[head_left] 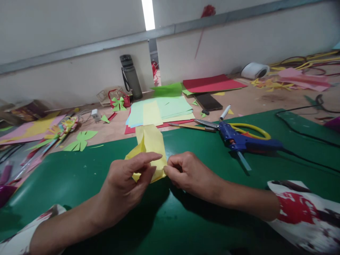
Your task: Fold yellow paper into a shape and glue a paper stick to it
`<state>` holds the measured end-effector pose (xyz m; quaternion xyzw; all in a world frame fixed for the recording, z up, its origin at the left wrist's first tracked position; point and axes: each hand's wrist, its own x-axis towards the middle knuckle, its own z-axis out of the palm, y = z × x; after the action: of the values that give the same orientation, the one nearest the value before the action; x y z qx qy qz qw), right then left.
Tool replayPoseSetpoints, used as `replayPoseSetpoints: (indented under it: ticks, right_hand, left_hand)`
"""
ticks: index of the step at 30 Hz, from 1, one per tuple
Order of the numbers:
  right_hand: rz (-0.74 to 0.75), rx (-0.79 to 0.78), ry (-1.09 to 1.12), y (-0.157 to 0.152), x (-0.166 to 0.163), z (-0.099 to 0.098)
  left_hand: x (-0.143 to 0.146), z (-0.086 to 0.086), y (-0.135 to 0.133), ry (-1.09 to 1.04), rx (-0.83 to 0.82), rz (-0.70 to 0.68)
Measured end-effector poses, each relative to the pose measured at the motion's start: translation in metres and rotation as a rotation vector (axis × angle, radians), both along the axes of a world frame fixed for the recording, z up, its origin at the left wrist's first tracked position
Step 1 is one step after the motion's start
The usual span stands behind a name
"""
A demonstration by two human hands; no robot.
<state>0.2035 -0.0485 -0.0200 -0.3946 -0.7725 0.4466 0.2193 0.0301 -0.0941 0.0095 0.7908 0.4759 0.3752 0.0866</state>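
A folded piece of thin pale yellow paper (pixel 156 141) sits in the centre of the frame, above a glossy dark green mat (pixel 87 173). It looks partly shaped: the broad face is fairly smooth, while a flap on its left side stands up, not yet flat. The bare right hand (pixel 191 175) pinches the paper's near right corner between thumb and curled forefinger. The bare left hand (pixel 127 180) reaches over the left side, thumb and forefinger slightly parted; whether its hidden fingers grip anything, I cannot tell. Right of centre lie a blue plastic glue gun (pixel 236 138) and yellow-handled metal scissors (pixel 208 123), both untouched. Above centre is a stack of pale mint-green paper sheets (pixel 175 106).
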Motion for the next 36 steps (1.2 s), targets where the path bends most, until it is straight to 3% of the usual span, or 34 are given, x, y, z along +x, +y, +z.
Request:
replayPoseSetpoints:
  ticks: [6,11,14,17,19,21,26,32,36]
  right_hand:
    - [-0.067,-0.163,0.064,0.002,-0.002,0.004]
    - [-0.059,-0.211,0.119,0.004,0.000,0.006]
    - [-0.019,0.045,-0.009,0.006,0.008,0.013]
    - [-0.030,0.520,0.011,0.008,0.016,0.024]
    - [0.076,0.770,0.042,0.011,0.018,0.029]
    - [0.210,0.881,-0.039,0.013,0.015,0.029]
    - [0.371,0.810,-0.277,0.019,0.006,0.020]
    - [0.392,0.780,-0.330,0.023,0.006,0.020]
    - [0.373,0.659,-0.355,0.023,0.007,0.023]
  left_hand:
    - [-0.012,-0.002,0.006,-0.133,-0.068,-0.031]
    - [-0.019,-0.010,0.015,0.166,-0.022,-0.198]
    - [-0.018,-0.012,0.020,0.271,-0.070,-0.234]
    - [-0.017,-0.008,0.024,0.310,-0.158,-0.300]
    - [-0.017,-0.006,0.026,0.304,-0.216,-0.349]
    - [-0.016,-0.004,0.028,0.260,-0.248,-0.364]
    - [-0.013,-0.005,0.028,0.243,-0.311,-0.315]
    - [-0.017,-0.008,0.027,0.274,-0.268,-0.220]
    - [-0.017,-0.009,0.029,0.218,-0.250,-0.275]
